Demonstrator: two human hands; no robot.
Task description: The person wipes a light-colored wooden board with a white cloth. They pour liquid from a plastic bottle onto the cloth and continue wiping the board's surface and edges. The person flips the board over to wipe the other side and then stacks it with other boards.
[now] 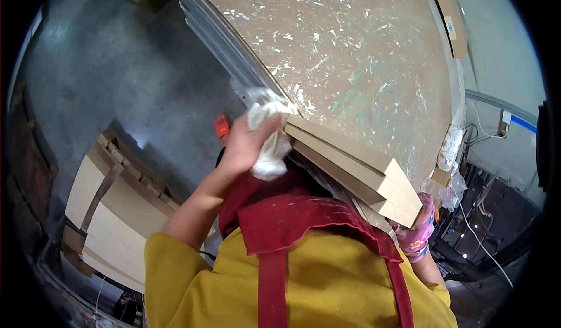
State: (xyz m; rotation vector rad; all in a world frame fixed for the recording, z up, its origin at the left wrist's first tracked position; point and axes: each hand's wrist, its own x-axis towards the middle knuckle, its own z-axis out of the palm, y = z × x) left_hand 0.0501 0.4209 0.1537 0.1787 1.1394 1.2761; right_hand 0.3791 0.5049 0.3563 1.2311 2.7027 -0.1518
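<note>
At the workbench edge, left hand clutches a rag against stacked boards, gloved right hand gripping their end; boards might slide off.

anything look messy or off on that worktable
The worktable top is flecked all over with dried white and greenish splatter. The stacked pale boards jut past its corner, where the left hand presses a white rag to their end. Nothing looks broken.

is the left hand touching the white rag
Touching. The head view shows the left hand gripping the white rag, fingers wrapped into the crumpled cloth, pressed against the end of the stacked boards.
</note>
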